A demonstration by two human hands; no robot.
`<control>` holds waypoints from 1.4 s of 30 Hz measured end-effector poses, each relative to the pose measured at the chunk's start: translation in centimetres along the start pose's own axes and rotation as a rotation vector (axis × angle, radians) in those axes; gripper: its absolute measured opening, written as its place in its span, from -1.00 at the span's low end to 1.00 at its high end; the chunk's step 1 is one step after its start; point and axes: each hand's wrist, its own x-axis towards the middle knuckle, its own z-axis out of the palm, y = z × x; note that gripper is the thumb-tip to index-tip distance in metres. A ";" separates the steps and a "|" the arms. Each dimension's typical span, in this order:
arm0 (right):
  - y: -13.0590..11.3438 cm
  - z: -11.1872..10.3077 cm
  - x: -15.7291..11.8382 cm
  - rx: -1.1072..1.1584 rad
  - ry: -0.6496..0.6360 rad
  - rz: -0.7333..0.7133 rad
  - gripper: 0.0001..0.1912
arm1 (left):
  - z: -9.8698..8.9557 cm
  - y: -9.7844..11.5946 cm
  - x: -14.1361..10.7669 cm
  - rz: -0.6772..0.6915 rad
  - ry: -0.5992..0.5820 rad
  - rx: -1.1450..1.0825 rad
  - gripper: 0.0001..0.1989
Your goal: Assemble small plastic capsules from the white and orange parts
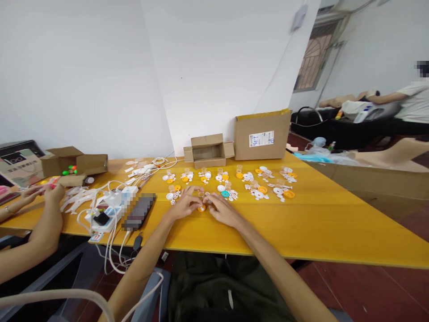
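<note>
Here, from the head view, the left hand (183,205) and right hand (224,210) meet, fingers curled narrow around a small orange disc (201,208) resting on the yellow table (318,219); whether either truly grips it is hard to tell. Rows of tiny white and orange parts (258,190) lie just beyond, too small to identify, before open cardboard boxes (208,151) and a white wall (83,67).

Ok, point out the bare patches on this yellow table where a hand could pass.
Bare wood runs along the near edge of the yellow table, right of the right hand, below the small plastic parts. It is crowded from the parts rows back to the cardboard boxes, and left of the left hand around the cables.
</note>
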 end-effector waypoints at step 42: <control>-0.2 0.1 -0.1 -0.239 0.048 -0.167 -0.66 | 0.2 -0.4 -0.1 -0.017 0.001 0.031 -0.77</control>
